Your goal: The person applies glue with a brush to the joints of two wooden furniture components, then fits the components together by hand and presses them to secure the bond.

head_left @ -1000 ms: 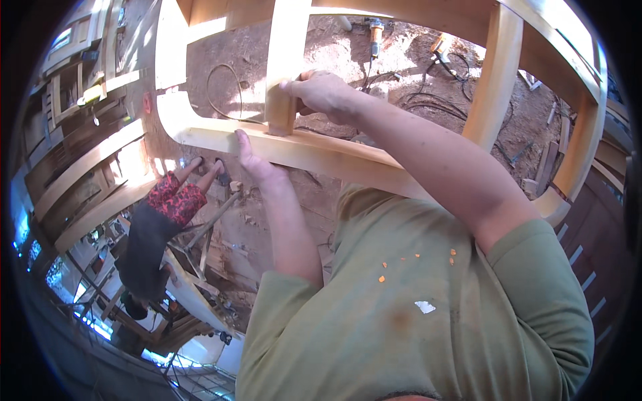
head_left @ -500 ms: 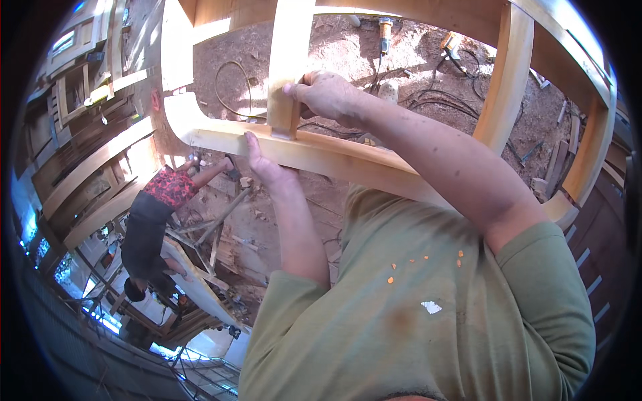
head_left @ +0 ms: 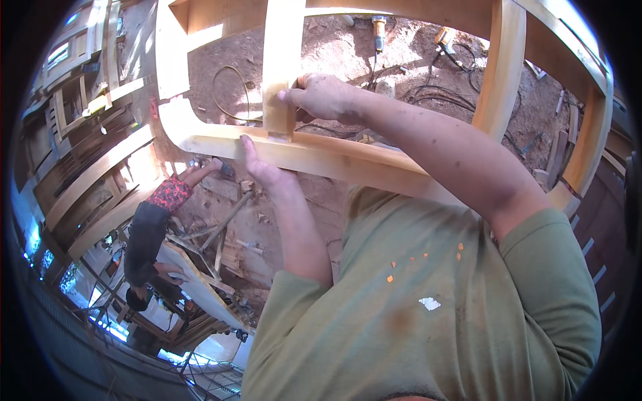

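A large pale wooden frame with rounded corners stretches in front of me. My right hand point(head_left: 323, 99) grips the lower part of an upright wooden slat point(head_left: 283, 50), thumb on its face and fingers bent around its right edge. The slat's lower end meets the frame's near rail point(head_left: 334, 159), where a lighter patch shows at the joint. Just below that joint, my left hand point(head_left: 266, 170) holds the rail, its thumb raised along the near face. The left fingers are mostly hidden under the wood.
Beyond the frame, an orange power tool point(head_left: 379, 33) and another corded tool point(head_left: 445, 39) lie on the dirt floor among dark cables point(head_left: 438, 100). Another slat point(head_left: 501, 70) crosses the frame at right. At left, a co-worker point(head_left: 147, 237) bends over a pale board point(head_left: 200, 281) near stacked curved timbers point(head_left: 110, 177).
The view has shifted slightly, so the frame sits a little further left. Both my hands keep their places on the slat and rail. The co-worker's arm has moved a little.
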`<move>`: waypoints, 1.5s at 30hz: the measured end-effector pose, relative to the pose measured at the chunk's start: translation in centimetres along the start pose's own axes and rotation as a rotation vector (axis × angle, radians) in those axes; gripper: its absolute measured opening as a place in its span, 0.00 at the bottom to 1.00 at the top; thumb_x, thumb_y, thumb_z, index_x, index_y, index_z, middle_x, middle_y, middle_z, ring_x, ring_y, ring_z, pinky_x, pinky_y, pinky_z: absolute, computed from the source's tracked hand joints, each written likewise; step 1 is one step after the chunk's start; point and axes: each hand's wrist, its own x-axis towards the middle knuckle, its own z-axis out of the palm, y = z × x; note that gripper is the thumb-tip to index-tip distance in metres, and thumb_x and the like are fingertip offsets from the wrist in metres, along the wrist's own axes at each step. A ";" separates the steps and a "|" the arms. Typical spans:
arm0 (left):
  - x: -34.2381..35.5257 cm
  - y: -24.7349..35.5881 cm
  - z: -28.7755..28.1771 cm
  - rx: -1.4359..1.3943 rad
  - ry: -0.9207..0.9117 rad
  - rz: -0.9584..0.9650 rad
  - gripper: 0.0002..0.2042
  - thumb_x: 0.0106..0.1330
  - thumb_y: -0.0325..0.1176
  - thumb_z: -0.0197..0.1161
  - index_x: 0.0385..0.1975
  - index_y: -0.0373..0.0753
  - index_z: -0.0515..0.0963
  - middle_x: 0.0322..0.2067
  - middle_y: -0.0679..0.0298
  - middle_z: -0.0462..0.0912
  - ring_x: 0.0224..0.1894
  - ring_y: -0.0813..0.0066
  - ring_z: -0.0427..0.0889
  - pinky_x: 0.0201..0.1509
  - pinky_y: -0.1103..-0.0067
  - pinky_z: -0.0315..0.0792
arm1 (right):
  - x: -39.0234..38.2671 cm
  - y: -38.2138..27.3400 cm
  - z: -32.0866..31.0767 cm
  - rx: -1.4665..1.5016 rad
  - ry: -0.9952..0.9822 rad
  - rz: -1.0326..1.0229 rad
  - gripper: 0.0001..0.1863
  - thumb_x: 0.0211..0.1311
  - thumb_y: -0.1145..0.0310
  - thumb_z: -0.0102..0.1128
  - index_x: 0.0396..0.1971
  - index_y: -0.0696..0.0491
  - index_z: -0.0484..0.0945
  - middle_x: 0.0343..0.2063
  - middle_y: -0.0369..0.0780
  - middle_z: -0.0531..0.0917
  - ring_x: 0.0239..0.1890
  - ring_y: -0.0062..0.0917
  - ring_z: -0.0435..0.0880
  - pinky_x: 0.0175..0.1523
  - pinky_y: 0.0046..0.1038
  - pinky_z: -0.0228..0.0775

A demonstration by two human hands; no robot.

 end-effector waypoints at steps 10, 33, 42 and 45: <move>2.1 -0.2 -2.2 0.137 0.000 0.007 0.32 0.74 0.54 0.48 0.65 0.33 0.61 0.55 0.52 0.72 0.56 0.57 0.75 0.59 0.62 0.72 | -19.0 -1.3 -10.9 -0.352 0.848 -0.574 0.10 0.69 0.69 0.57 0.45 0.58 0.77 0.37 0.37 0.83 0.38 0.18 0.80 0.47 0.23 0.73; 3.5 0.2 -2.9 0.113 -0.016 -0.203 0.33 0.70 0.61 0.48 0.62 0.37 0.67 0.53 0.53 0.74 0.54 0.56 0.76 0.59 0.59 0.73 | -19.8 8.8 -12.5 0.073 1.092 -0.324 0.32 0.47 0.63 0.73 0.53 0.59 0.73 0.36 0.39 0.83 0.36 0.22 0.83 0.44 0.26 0.77; 2.8 1.0 -2.0 0.178 0.026 -0.296 0.37 0.65 0.66 0.50 0.61 0.39 0.68 0.53 0.57 0.73 0.56 0.57 0.74 0.62 0.60 0.70 | -20.9 7.7 -12.2 0.080 1.074 -0.218 0.41 0.44 0.65 0.73 0.60 0.62 0.66 0.41 0.44 0.81 0.42 0.27 0.83 0.48 0.30 0.78; 4.5 1.4 -3.4 0.162 -0.040 -0.316 0.38 0.68 0.67 0.41 0.66 0.42 0.65 0.65 0.55 0.66 0.66 0.53 0.67 0.71 0.57 0.61 | -20.4 9.0 -12.7 0.084 1.087 -0.265 0.41 0.44 0.65 0.74 0.60 0.62 0.66 0.43 0.44 0.81 0.42 0.27 0.82 0.48 0.30 0.78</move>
